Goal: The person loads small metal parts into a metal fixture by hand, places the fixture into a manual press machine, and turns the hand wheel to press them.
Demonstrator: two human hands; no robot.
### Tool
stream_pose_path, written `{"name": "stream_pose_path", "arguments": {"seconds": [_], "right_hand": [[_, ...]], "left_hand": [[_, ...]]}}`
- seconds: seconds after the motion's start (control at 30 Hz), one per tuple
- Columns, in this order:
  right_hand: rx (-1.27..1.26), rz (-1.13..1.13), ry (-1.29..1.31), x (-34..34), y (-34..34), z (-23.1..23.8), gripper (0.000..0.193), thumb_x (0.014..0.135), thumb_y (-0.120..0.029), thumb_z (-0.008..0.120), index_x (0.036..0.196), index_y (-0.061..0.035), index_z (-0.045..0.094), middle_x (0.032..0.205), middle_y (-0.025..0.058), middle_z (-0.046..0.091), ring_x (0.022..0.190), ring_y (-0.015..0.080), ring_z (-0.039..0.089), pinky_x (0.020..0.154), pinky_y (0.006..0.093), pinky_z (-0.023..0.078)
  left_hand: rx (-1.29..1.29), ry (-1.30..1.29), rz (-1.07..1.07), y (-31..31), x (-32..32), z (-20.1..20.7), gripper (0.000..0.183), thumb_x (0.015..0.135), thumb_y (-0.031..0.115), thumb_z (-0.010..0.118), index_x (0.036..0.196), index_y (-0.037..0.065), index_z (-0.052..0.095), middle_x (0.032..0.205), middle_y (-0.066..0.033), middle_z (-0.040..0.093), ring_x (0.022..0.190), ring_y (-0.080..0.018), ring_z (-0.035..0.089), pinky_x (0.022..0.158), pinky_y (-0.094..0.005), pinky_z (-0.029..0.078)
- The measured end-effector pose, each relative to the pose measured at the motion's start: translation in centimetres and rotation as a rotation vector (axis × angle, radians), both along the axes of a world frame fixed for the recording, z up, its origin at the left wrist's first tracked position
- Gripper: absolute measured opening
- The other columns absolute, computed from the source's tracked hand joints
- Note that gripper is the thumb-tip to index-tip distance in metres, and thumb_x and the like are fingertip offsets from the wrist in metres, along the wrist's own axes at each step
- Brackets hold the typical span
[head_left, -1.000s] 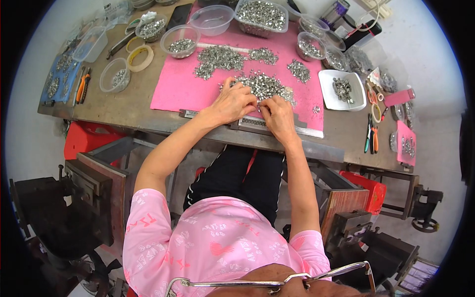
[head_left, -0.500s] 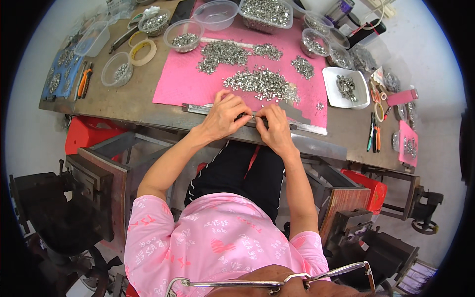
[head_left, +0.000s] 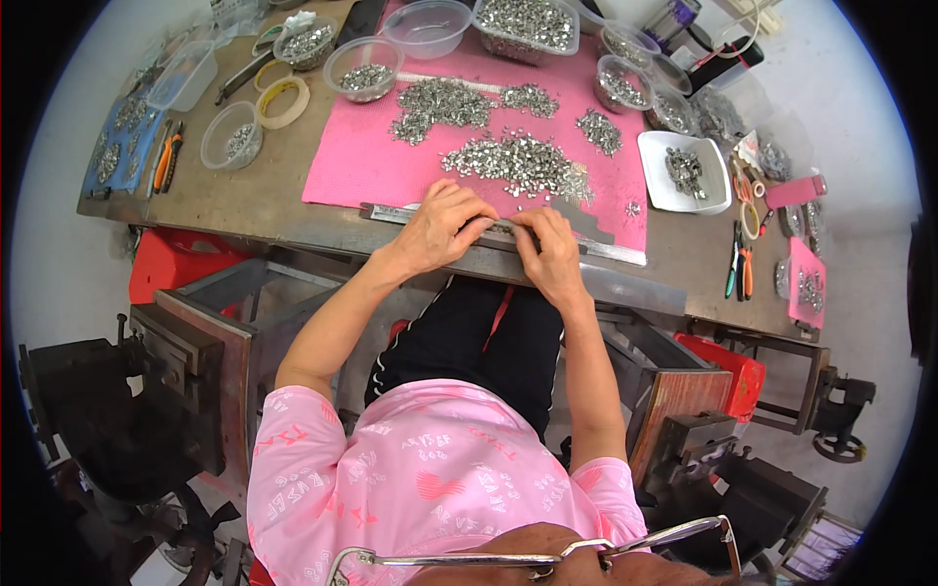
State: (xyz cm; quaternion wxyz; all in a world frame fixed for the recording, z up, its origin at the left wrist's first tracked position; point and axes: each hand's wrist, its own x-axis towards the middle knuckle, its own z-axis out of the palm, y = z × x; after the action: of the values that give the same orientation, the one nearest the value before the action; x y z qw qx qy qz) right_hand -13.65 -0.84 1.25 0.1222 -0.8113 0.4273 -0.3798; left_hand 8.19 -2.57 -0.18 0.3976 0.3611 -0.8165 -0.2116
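Observation:
My left hand (head_left: 445, 227) and my right hand (head_left: 550, 256) are at the bench's front edge with their fingertips bent down and closed. Between them, a short row of tiny metal bits (head_left: 502, 229) lies along a thin dark metal strip; what each fingertip grips is too small to make out. Under and beside my hands runs a steel ruler (head_left: 389, 213) on the edge of the pink mat (head_left: 352, 156). Just beyond my fingers spreads a heap of small shiny metal pieces (head_left: 513, 164).
Farther back lie more metal pieces (head_left: 442, 105). Plastic tubs (head_left: 363, 76) of pieces stand behind, and a white dish (head_left: 718, 186) is to the right. Pliers (head_left: 167, 164) and tape rolls (head_left: 282, 105) are left; more pliers (head_left: 746, 269) lie right. Red stools (head_left: 161, 269) stand below.
My hands have drawn slightly apart, the right one shifting a little to the right. The row of metal bits between them shows more now.

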Motion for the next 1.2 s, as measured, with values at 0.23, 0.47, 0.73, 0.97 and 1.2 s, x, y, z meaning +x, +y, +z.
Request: {"name": "stream_pose_path", "arguments": {"seconds": [0.23, 0.47, 0.73, 0.97, 1.2], "right_hand": [[0.134, -0.072, 0.009, -1.1, -2.2, 0.2, 0.009, 0.085, -0.004, 0.071, 0.094, -0.0035, 0.069, 0.086, 0.0101, 0.062, 0.082, 0.0302, 0.06, 0.077, 0.0416, 0.044], [0.058, -0.089, 0.111, -0.3, -3.5, -0.2, 0.007, 0.086, -0.005, 0.071, 0.092, -0.0024, 0.069, 0.081, 0.0112, 0.061, 0.074, 0.029, 0.061, 0.072, 0.0405, 0.045], [0.123, -0.042, 0.009, -0.2, 0.1, 0.8, 0.006, 0.086, -0.005, 0.07, 0.091, -0.0043, 0.066, 0.084, 0.0077, 0.06, 0.082, 0.0274, 0.059, 0.076, 0.0409, 0.041], [0.037, -0.026, -0.006, 0.0, 0.0, 0.7, 0.006, 0.085, -0.002, 0.071, 0.091, -0.0038, 0.07, 0.085, 0.0103, 0.063, 0.08, 0.0296, 0.06, 0.074, 0.0397, 0.044], [0.075, -0.165, -0.059, -1.9, -1.8, 0.3, 0.007, 0.086, -0.003, 0.07, 0.093, -0.0043, 0.07, 0.084, 0.0089, 0.062, 0.081, 0.029, 0.06, 0.076, 0.0403, 0.044]], "left_hand": [[-0.057, -0.055, 0.104, 0.6, -0.9, 0.3, 0.016, 0.086, 0.018, 0.075, 0.096, 0.007, 0.07, 0.092, -0.0064, 0.065, 0.089, -0.0261, 0.059, 0.094, -0.0411, 0.04], [-0.079, -0.095, 0.073, 0.7, -0.6, 0.2, 0.014, 0.083, 0.013, 0.073, 0.096, 0.008, 0.07, 0.092, -0.0061, 0.064, 0.091, -0.0257, 0.058, 0.096, -0.0416, 0.039], [-0.084, -0.054, 0.122, 1.2, -1.5, 0.3, 0.012, 0.085, 0.015, 0.072, 0.096, 0.009, 0.07, 0.095, -0.0043, 0.065, 0.093, -0.024, 0.059, 0.106, -0.0496, 0.034], [-0.146, -0.111, 0.158, 1.2, -2.4, -0.3, 0.013, 0.087, 0.018, 0.073, 0.095, 0.009, 0.068, 0.094, -0.0032, 0.064, 0.092, -0.0242, 0.058, 0.106, -0.0524, 0.033], [-0.1, -0.098, 0.214, 1.4, -3.1, -0.1, 0.02, 0.088, 0.022, 0.074, 0.099, 0.008, 0.067, 0.091, -0.002, 0.062, 0.089, -0.024, 0.057, 0.107, -0.0522, 0.032]]}}
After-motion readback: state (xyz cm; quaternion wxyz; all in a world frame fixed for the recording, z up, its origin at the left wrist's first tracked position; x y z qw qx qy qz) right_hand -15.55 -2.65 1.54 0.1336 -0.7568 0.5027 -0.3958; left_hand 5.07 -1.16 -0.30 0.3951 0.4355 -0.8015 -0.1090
